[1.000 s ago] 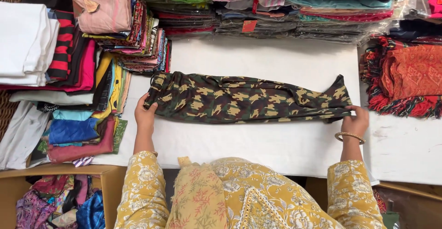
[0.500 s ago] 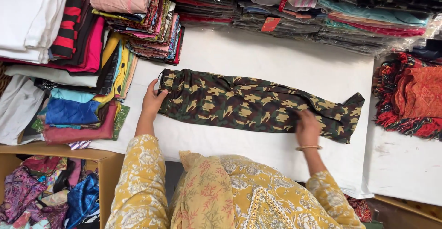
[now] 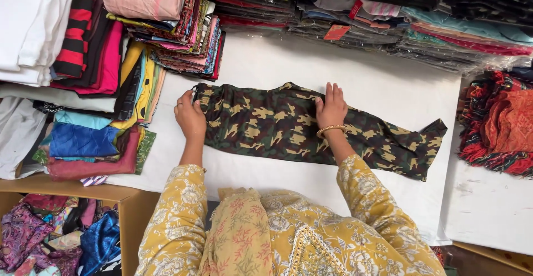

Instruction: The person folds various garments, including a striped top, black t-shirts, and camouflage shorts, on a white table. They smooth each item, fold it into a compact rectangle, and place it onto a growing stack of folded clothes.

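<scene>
white table (image 3: 355, 76) fills the middle of the view, ringed by stacks of folded clothes (image 3: 183, 26) along the far edge and left side; a cardboard box (image 3: 133, 209) of bright fabrics sits at lower left, and a red fringed cloth (image 3: 499, 126) lies to the right.

camouflage garment (image 3: 277, 126) lies flat and long across the table, one end near the left stack, the other trailing toward the right edge. left hand (image 3: 190, 118) rests on its left end, fingers seemingly curled at the hem (grip not clear from this angle). right hand (image 3: 331, 106) is spread flat, palm down, on the middle of the cloth, gripping nothing.

judgement: thin, soft, light fabric; it will drape and slide on the smooth top. best taken at the ends or a folded edge.
</scene>
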